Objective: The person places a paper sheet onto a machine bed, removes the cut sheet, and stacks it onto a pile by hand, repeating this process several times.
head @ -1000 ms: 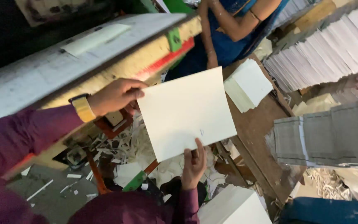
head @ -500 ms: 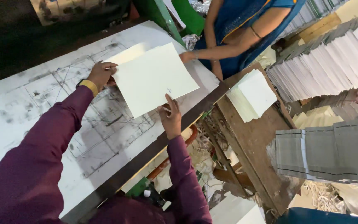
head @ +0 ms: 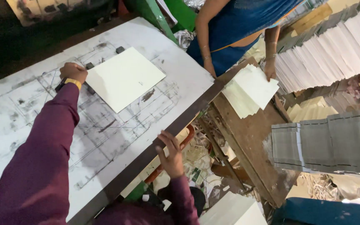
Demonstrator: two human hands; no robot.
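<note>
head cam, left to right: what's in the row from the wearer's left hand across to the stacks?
Left hand at the sheet's edge → cream sheet flat on the white marked board → co-worker's hand → loose sheets on the wooden bench → white paper stacks.

Our left arm extends forward, left hand [head: 72,71] curled with knuckles up. Our right hand [head: 171,155] sits nearer the body, wrist bent, fingers [head: 166,139] spread forward.

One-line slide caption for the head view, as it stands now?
Left hand at the edge of a cream sheet on the marked white board; right hand at the board's dark front edge.
</note>
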